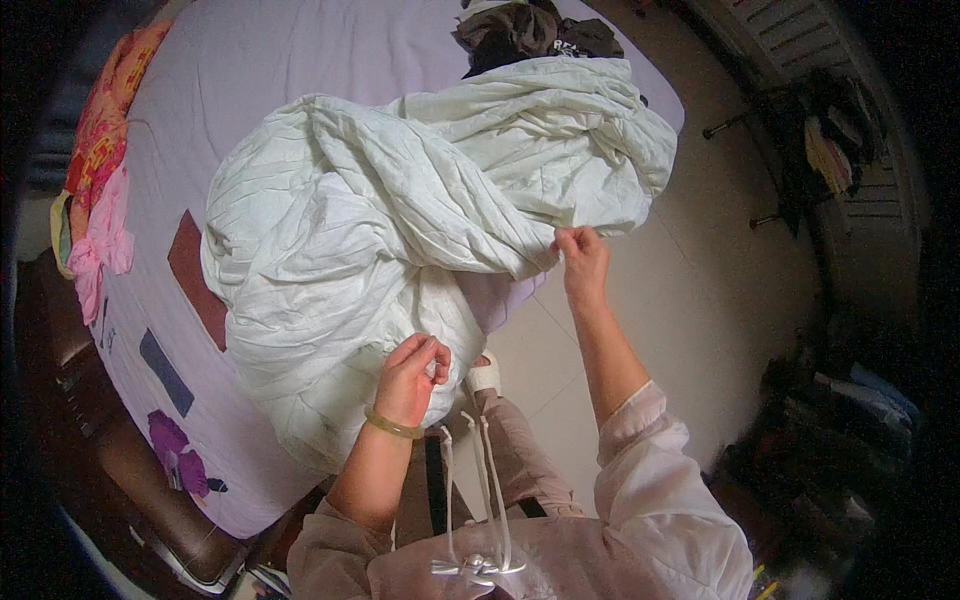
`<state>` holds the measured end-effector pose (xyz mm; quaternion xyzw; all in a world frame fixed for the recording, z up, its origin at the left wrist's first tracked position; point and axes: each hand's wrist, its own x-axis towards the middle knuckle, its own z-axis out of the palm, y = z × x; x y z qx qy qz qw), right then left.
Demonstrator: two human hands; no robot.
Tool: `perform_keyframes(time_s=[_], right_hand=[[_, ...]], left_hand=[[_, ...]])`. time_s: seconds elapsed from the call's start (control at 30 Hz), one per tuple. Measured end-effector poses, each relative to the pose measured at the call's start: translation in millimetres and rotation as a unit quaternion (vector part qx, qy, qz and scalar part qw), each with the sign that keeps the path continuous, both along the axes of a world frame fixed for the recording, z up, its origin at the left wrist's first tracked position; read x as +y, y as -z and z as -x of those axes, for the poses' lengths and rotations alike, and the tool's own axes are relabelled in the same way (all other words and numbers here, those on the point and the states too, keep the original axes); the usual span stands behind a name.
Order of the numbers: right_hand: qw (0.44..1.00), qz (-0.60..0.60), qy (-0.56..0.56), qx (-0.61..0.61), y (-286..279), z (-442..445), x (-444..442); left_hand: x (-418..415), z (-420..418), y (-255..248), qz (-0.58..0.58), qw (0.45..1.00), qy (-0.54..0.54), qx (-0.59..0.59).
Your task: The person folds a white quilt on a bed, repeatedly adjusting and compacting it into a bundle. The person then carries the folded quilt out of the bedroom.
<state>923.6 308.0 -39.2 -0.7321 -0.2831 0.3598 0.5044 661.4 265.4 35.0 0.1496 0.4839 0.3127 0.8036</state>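
A large, pale green-white cloth (322, 232), perhaps a duvet cover, lies bunched and twisted over the bed with a lilac sheet (202, 90). My right hand (585, 259) pinches an edge of this cloth between thumb and fingers, near its twisted middle. Over the near part of the cloth is my left hand (412, 371), with a bangle on the wrist. Its fingers are curled with the thumb against them; whether they grip a bit of cloth I cannot tell.
Dark clothes (525, 34) lie at the bed's far edge. Orange patterned cloth (112, 112) and pink cloth (105, 240) hang at the left. Tiled floor (697, 300) is on the right, with a dark rack (787, 150) beyond. Several dark items are heaped at lower right.
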Motion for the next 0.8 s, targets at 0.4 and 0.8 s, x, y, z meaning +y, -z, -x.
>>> perform_keyframes(time_s=[0.4,0.8], right_hand=[[0.898,-0.063,-0.155,-0.408,-11.9,50.4,-11.4],[0.905,0.158,-0.06,-0.39,32.2,7.3,61.2]], left_hand=[[1.0,19.9,7.0,0.014,0.999,-0.038,0.023],[-18.9,50.1,14.2,0.031,0.997,-0.072,0.024]])
